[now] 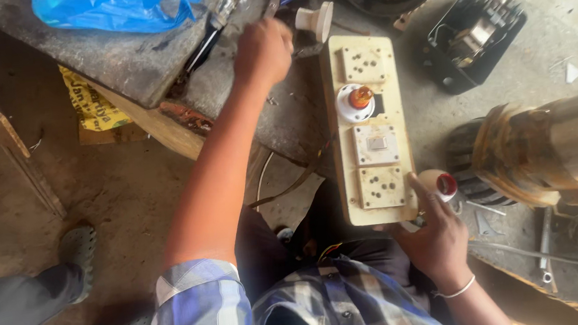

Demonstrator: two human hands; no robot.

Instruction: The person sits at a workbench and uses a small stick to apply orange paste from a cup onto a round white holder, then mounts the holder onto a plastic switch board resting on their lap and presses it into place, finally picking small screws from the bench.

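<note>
The right hand (438, 236) gripped the board (369, 127) at its near corner, steadying it, while the left hand (263, 50), fingers clenched on something unclear, worked beside its far end.

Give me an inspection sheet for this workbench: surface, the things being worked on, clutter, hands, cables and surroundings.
Surface: grey bench, dusty and stained.
Job's things: cream switchboard lying flat, with sockets, a switch and an orange lamp.
Clutter: blue bag, black open box, white plug, metal motor, red-tipped roll.
Hands: left hand reaches to tools at the bench's far end, grip unclear; right hand holds the switchboard's near corner.
Cables: thin wires hang off the bench edge.
Surroundings: dirt floor; another person's sandalled foot.
</note>
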